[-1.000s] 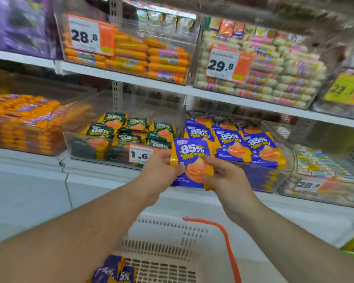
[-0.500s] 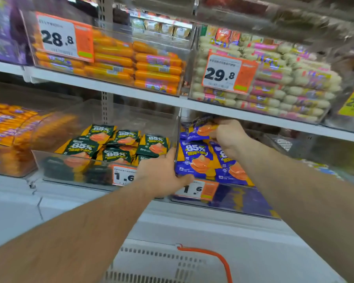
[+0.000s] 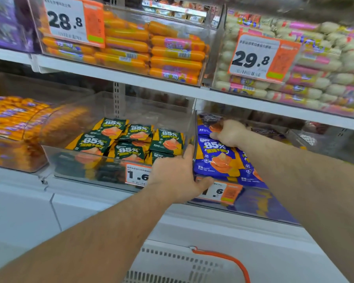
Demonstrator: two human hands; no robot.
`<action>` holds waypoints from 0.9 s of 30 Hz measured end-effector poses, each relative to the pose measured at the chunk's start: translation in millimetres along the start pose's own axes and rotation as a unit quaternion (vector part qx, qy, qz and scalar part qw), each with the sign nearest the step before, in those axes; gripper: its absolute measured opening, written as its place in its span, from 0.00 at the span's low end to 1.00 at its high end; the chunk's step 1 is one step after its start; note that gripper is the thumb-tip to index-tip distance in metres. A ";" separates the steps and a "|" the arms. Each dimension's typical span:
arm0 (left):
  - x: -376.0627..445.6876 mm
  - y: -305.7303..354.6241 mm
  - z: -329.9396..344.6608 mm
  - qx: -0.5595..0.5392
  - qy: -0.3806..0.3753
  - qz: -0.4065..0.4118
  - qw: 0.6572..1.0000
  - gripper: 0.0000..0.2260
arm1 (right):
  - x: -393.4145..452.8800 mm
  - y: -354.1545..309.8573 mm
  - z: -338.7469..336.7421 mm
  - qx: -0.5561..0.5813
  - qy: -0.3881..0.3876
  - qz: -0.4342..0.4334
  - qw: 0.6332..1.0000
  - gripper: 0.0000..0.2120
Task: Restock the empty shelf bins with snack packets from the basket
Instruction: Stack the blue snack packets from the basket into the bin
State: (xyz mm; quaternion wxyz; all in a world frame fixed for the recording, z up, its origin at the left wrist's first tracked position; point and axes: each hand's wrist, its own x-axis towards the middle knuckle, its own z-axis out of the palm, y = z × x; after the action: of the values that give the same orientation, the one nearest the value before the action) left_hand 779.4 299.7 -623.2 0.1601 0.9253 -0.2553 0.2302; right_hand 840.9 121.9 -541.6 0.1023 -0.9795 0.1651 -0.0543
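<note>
We reach into the clear shelf bins of a shop aisle.

Our right hand [image 3: 229, 132] pinches a blue snack packet [image 3: 209, 124] deep in the blue bin [image 3: 245, 203]; our left hand [image 3: 176, 176] clasps the divider wall. White shelf boards [image 3: 110, 73] run above, and the basket [image 3: 172, 264] sits below.

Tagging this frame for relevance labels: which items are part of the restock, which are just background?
In play:
right hand gripping a blue packet
left hand holding the clear bin
blue packets
basket

Background:
green packets
orange sausages
white sausages
28.8 tag
</note>
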 end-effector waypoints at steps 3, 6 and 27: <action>1.1 -1.3 2.2 0.002 -0.008 -0.003 1.000 0.38 | 5.8 0.2 5.3 -0.008 0.013 -0.008 1.000 0.27; 1.9 -1.6 2.5 0.014 -0.019 -0.004 1.000 0.40 | 11.6 0.6 7.8 -0.016 0.017 -0.006 1.000 0.26; -175.8 -94.2 27.2 -0.136 -0.247 -0.131 0.950 0.15 | -227.1 -35.4 230.8 0.285 0.074 -0.166 0.941 0.07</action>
State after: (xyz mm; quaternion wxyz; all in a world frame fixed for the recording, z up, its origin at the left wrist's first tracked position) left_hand 706.0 435.7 -752.2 0.2449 0.9480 -0.1924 -0.0657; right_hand 670.9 272.7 -775.0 0.3545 -0.9159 -0.0156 -0.1878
